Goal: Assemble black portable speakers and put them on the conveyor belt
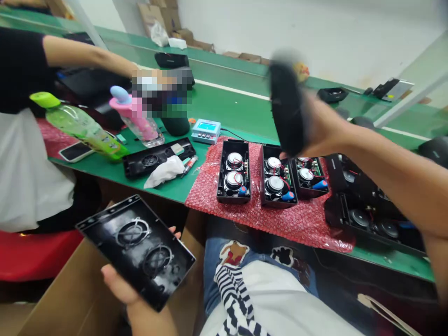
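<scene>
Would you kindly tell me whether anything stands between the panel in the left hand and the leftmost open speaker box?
Nothing upright shows between the black panel and the leftmost speaker box; only the green table edge and flat red bubble wrap intervene.

Bright, even light on the wall [297, 23] & green table [238, 114], dim underneath, w/ glare on the black panel [138, 249] in my L hand [122, 284], my R hand [324, 123] & its black part [287, 105] badly blurred, bkgd soft, R forearm [395, 172] stretched nr the edge, pixelation over a co-worker's hand [161, 84].
</scene>
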Tool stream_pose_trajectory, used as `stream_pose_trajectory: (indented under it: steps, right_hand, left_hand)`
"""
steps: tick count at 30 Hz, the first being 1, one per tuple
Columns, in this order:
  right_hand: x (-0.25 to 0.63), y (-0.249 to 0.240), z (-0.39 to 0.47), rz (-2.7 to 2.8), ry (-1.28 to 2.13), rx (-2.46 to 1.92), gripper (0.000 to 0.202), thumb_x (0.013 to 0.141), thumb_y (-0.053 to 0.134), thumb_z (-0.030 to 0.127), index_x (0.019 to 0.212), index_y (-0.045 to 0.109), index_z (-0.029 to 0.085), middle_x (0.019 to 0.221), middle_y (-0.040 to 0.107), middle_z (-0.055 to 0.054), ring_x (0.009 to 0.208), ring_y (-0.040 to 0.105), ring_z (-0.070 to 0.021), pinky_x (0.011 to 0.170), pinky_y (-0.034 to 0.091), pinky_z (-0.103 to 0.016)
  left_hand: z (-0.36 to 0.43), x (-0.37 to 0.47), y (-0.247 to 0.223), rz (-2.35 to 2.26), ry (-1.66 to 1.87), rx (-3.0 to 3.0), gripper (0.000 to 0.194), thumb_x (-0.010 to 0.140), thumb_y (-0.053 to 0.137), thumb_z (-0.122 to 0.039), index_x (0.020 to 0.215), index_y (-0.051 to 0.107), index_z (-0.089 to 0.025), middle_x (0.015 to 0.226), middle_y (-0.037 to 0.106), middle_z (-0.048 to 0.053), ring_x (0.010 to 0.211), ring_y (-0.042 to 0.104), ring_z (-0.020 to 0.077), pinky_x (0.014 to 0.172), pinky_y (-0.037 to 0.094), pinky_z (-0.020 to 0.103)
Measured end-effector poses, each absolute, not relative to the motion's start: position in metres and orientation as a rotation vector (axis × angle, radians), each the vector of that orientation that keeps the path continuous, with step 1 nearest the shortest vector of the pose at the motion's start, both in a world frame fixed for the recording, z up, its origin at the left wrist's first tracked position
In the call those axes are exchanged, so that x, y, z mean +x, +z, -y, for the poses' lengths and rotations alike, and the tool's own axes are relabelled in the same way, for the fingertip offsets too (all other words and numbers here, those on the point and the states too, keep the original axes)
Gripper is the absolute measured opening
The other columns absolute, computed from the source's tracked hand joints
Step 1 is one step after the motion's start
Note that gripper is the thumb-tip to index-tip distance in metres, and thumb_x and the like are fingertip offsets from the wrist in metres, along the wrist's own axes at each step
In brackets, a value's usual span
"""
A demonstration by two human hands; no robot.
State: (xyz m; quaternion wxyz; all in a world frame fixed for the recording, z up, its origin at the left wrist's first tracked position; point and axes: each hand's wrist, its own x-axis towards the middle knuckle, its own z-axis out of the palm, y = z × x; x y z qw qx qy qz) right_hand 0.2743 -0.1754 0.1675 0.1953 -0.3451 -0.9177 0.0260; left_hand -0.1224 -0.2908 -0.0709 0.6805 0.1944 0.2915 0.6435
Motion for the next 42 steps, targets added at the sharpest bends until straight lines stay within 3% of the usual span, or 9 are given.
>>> stream_pose_trajectory:
  steps: [2, 4, 6, 11, 17, 26, 30, 35, 42]
  right_hand:
    - [0.253, 0.148, 0.152, 2.952, -0.074, -0.816, 0.084, 0.070, 0.066, 0.017, 0.144, 0.030, 0.006, 0.141, 0.039, -0.023, 0.131, 0.037, -0.0368, 0.108, 0.034, -0.052]
    - [0.232, 0.121, 0.134, 3.276, -0.155, -0.676, 0.092, 0.065, 0.064, 0.003, 0.147, 0.024, 0.011, 0.143, 0.036, -0.023, 0.134, 0.032, -0.0372, 0.107, 0.033, -0.057]
    - [0.216, 0.097, 0.118, 3.482, -0.233, -0.573, 0.097, 0.063, 0.064, -0.001, 0.148, 0.022, 0.018, 0.145, 0.035, -0.019, 0.135, 0.030, -0.0376, 0.104, 0.034, -0.059]
    - [0.194, 0.073, 0.088, 3.620, -0.436, -0.360, 0.095, 0.066, 0.064, 0.000, 0.148, 0.021, 0.018, 0.147, 0.032, -0.021, 0.136, 0.029, -0.0384, 0.100, 0.039, -0.056]
    - [0.192, 0.068, 0.084, 3.575, -0.567, -0.241, 0.071, 0.082, 0.053, 0.006, 0.147, 0.024, 0.017, 0.144, 0.036, -0.021, 0.132, 0.036, -0.0362, 0.096, 0.042, -0.051]
    - [0.193, 0.062, 0.088, 3.489, -0.704, -0.291, 0.054, 0.092, 0.043, 0.010, 0.144, 0.030, 0.020, 0.142, 0.043, -0.017, 0.129, 0.044, -0.0326, 0.093, 0.045, -0.048]
    - [0.193, 0.059, 0.091, 3.424, -0.740, -0.317, 0.048, 0.096, 0.037, 0.012, 0.142, 0.033, 0.021, 0.140, 0.047, -0.015, 0.127, 0.047, -0.0307, 0.091, 0.047, -0.044]
    - [0.194, 0.053, 0.093, 3.358, -0.746, -0.383, 0.047, 0.097, 0.038, 0.013, 0.142, 0.035, 0.024, 0.137, 0.049, -0.013, 0.128, 0.047, -0.0290, 0.092, 0.046, -0.045]
    - [0.193, 0.054, 0.092, 3.385, -0.670, -0.413, 0.049, 0.095, 0.040, 0.015, 0.143, 0.033, 0.023, 0.141, 0.046, -0.015, 0.129, 0.044, -0.0298, 0.089, 0.047, -0.043]
  left_hand:
    - [0.299, -0.127, -0.072, -0.785, 1.511, 0.409, 0.084, 0.073, 0.033, -0.082, 0.145, 0.032, -0.039, 0.126, 0.064, 0.007, 0.107, 0.065, 0.0321, 0.075, 0.058, 0.053]
    - [0.305, -0.129, -0.071, -0.901, 1.555, 0.390, 0.082, 0.072, 0.032, -0.082, 0.143, 0.035, -0.042, 0.126, 0.064, 0.001, 0.109, 0.065, 0.0302, 0.076, 0.059, 0.050]
    - [0.309, -0.130, -0.069, -1.005, 1.571, 0.364, 0.083, 0.070, 0.033, -0.084, 0.142, 0.038, -0.044, 0.126, 0.064, -0.002, 0.116, 0.060, 0.0304, 0.077, 0.059, 0.049]
    - [0.310, -0.138, -0.068, -1.017, 1.440, 0.387, 0.090, 0.060, 0.042, -0.088, 0.141, 0.034, -0.048, 0.130, 0.061, -0.007, 0.134, 0.043, 0.0301, 0.090, 0.054, 0.051]
    - [0.301, -0.136, -0.073, -0.964, 1.608, 0.394, 0.084, 0.073, 0.033, -0.082, 0.144, 0.037, -0.037, 0.128, 0.063, 0.006, 0.110, 0.063, 0.0315, 0.079, 0.057, 0.051]
    - [0.292, -0.130, -0.089, -0.605, 1.511, 0.299, 0.090, 0.075, 0.040, -0.079, 0.148, 0.030, -0.026, 0.127, 0.059, 0.021, 0.108, 0.063, 0.0387, 0.079, 0.053, 0.058]
    - [0.285, -0.124, -0.085, -0.511, 1.449, 0.365, 0.096, 0.070, 0.055, -0.074, 0.149, 0.027, -0.026, 0.127, 0.057, 0.025, 0.111, 0.059, 0.0425, 0.080, 0.051, 0.060]
    - [0.282, -0.109, -0.077, -0.546, 1.436, 0.321, 0.090, 0.073, 0.045, -0.077, 0.147, 0.030, -0.029, 0.128, 0.058, 0.023, 0.108, 0.062, 0.0408, 0.076, 0.054, 0.059]
    - [0.280, -0.097, -0.076, -0.602, 1.319, 0.389, 0.090, 0.072, 0.038, -0.081, 0.143, 0.039, -0.025, 0.128, 0.060, 0.019, 0.110, 0.063, 0.0354, 0.081, 0.055, 0.053]
